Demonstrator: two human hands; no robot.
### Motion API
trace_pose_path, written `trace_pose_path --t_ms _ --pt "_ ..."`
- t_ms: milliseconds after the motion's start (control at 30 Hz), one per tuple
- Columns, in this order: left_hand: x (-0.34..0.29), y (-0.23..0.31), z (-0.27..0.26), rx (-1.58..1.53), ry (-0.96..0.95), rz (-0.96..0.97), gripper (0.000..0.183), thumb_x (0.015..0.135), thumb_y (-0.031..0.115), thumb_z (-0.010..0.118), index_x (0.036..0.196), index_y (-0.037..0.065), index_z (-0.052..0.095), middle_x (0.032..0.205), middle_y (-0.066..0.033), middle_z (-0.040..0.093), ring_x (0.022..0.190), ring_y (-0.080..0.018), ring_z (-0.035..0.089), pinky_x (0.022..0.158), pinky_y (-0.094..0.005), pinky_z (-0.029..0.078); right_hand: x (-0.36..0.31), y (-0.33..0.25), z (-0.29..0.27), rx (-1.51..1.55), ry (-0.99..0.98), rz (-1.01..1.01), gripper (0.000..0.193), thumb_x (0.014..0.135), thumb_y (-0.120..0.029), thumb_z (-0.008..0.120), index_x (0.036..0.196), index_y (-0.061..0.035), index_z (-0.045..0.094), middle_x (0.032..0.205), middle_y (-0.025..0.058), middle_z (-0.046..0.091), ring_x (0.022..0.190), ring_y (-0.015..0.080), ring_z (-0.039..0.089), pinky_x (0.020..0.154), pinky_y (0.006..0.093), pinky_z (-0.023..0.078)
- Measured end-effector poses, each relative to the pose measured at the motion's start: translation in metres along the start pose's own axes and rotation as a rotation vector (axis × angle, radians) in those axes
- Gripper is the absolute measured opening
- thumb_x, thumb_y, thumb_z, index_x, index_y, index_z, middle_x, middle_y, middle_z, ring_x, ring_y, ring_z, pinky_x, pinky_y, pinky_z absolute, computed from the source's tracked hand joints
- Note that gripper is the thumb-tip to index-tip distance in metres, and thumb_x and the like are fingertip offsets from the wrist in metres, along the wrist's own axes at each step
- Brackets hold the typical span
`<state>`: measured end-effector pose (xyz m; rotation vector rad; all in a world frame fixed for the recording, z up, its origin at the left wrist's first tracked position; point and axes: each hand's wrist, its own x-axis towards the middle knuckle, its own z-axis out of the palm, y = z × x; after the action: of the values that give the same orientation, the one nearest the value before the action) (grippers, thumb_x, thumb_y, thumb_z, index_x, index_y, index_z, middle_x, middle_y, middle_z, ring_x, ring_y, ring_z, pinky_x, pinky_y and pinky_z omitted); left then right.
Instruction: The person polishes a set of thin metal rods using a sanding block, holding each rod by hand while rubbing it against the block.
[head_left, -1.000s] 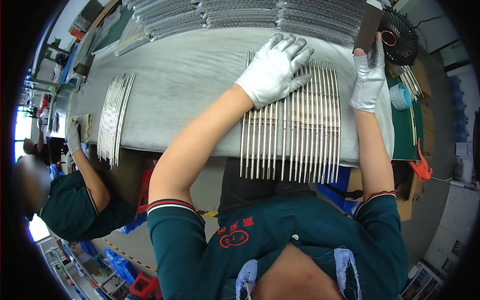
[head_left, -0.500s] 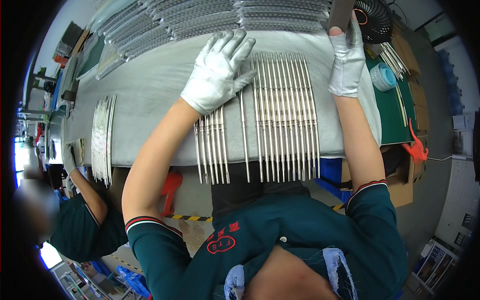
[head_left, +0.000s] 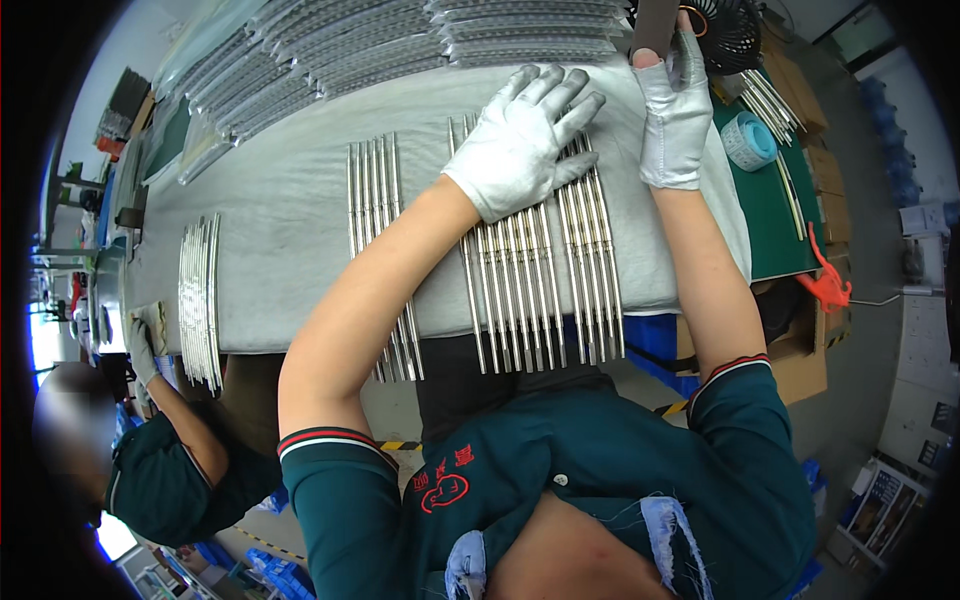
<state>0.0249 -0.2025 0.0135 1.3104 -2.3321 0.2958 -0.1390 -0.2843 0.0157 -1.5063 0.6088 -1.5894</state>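
My left hand point(head_left: 525, 140), in a white glove, lies palm down with fingers spread over the upper part of a row of slim silver metal rods point(head_left: 515, 290). It hides some of their upper ends. More rods point(head_left: 592, 260) from this row lie just right of it, past a narrow gap. A smaller set of rods point(head_left: 372, 185) lies to the left, partly under my left forearm. My right hand point(head_left: 675, 130), gloved with a bare thumb tip, grips a flat grey bar point(head_left: 655, 28) at the far right. The bar's upper end is cut off by the frame.
Plastic-wrapped stacks of rods point(head_left: 350, 60) line the back of the cloth-covered table point(head_left: 270, 250). Another bundle of rods point(head_left: 200, 300) lies far left, near a co-worker's gloved hand point(head_left: 142, 345). At right are a black fan point(head_left: 728, 35), a light-blue roll point(head_left: 750, 142) and loose rods point(head_left: 770, 105).
My left hand has moved right across the row, and several rods now lie in separate groups. The view has shifted slightly; my right hand keeps its hold on the grey bar.
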Motion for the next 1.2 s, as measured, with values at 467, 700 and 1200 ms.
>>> trace_pose_path --t_ms 467,700,1200 --pt "-0.021 -0.015 -0.021 0.080 -0.039 -0.036 0.063 0.090 0.040 0.061 0.136 0.001 0.047 0.138 -0.0216 0.048 0.133 -0.0400 0.041 0.113 -0.0502 0.029 -0.018 -0.014 0.019 -0.508 -0.174 -0.262 0.083 0.079 -0.021 0.079 0.148 -0.0073 0.035 0.146 0.0200 0.043 0.136 0.0347 0.041 0.111 0.0377 0.035" --pt "0.021 0.014 0.006 0.017 -0.032 0.019 0.057 0.091 0.044 0.056 0.129 0.002 0.054 0.139 -0.0196 0.048 0.131 -0.0386 0.044 0.114 -0.0492 0.028 0.019 0.056 0.002 0.119 -0.168 -0.826 0.082 0.078 -0.017 0.078 0.147 -0.0063 0.036 0.145 0.0179 0.044 0.134 0.0316 0.044 0.110 0.0371 0.036" --pt "0.013 0.015 -0.009 0.105 -0.113 -0.021 0.060 0.091 0.044 0.058 0.132 0.001 0.051 0.137 -0.0189 0.050 0.134 -0.0350 0.043 0.116 -0.0491 0.025 0.013 -0.023 0.009 -0.431 -0.058 -0.933 0.086 0.072 -0.025 0.081 0.146 -0.0091 0.040 0.134 0.0255 0.052 0.117 0.0415 0.057 0.097 0.0435 0.047"
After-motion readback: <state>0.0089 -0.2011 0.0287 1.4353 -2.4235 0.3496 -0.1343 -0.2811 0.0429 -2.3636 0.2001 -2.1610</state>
